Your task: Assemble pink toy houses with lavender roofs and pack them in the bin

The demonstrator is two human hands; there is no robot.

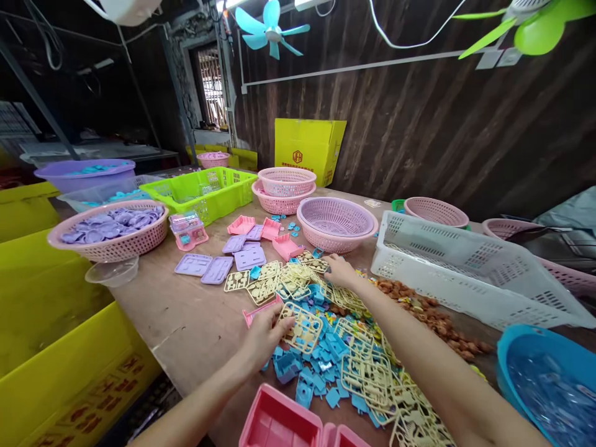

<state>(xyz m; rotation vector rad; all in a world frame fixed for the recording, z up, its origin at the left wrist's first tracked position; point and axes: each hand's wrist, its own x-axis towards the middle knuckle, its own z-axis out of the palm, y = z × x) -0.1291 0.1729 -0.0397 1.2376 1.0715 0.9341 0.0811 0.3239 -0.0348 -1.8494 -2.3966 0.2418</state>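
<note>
Here's L hand, fingers pinching a cream frame by its L edge, frame jutting out R of them, above blue pcs on the bench; R hand over at the frame pile, can't tell if it's gripping

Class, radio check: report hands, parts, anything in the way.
Left hand: holding cream frame. Right hand: at frame pile. Possible clutter: blue pieces heaped close by.

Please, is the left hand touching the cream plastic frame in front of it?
Touching. The head view shows the left hand gripping the cream plastic frame by its edge, with no gap visible.
</note>
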